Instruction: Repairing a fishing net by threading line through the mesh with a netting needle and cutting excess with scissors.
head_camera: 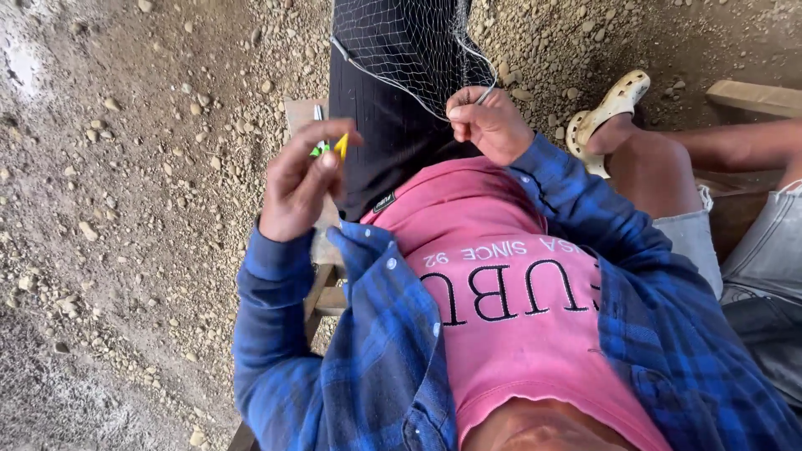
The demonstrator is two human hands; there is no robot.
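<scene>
My left hand (296, 179) is raised at the left and pinches a small yellow and green netting needle (337, 147) between thumb and fingers. My right hand (489, 125) is closed on the pale edge cord (393, 85) of a thin fishing net (401, 42). The net is draped over my black trousers (380, 125). The two hands are a short way apart, both above my lap. A pink shirt and an open blue plaid shirt cover my body in the lower part of the view.
I sit on a wooden bench (322, 292) over stony dirt ground (142, 167). Another person sits close at the right, showing a bare leg (652, 167), a white clog sandal (606, 113) and grey denim shorts (764, 242).
</scene>
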